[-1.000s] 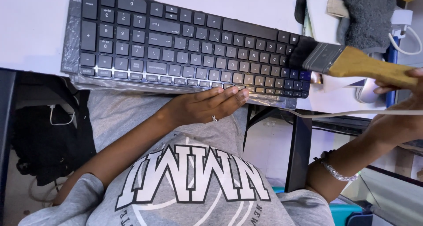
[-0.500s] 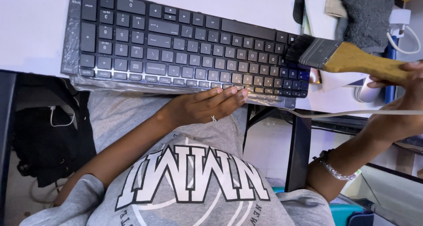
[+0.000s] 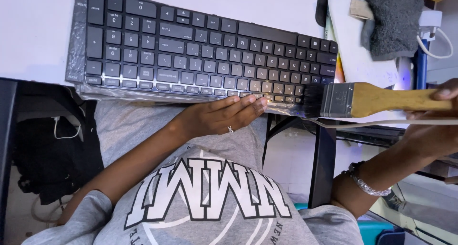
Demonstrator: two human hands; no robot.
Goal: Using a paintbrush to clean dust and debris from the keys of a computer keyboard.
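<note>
A black keyboard (image 3: 200, 54) in a clear plastic wrap lies on the white table (image 3: 33, 30), turned with its keys upside down to me. My left hand (image 3: 219, 116), with a ring on one finger, rests flat with its fingers stretched against the keyboard's near edge. My right hand (image 3: 429, 130) grips the wooden handle of a flat paintbrush (image 3: 362, 100). Its dark bristles touch the keyboard's near right corner. A beaded bracelet (image 3: 365, 180) is on my right wrist.
A grey cloth (image 3: 393, 20) lies on white paper (image 3: 353, 54) at the right of the keyboard, beside a white charger with cable (image 3: 431, 23). A black table leg (image 3: 322, 164) stands below the desk edge. Dark bags and cables sit under the table at left.
The brush has moved from the keyboard's far right end toward me, down to its near right corner. My left hand has stayed at the near edge.
</note>
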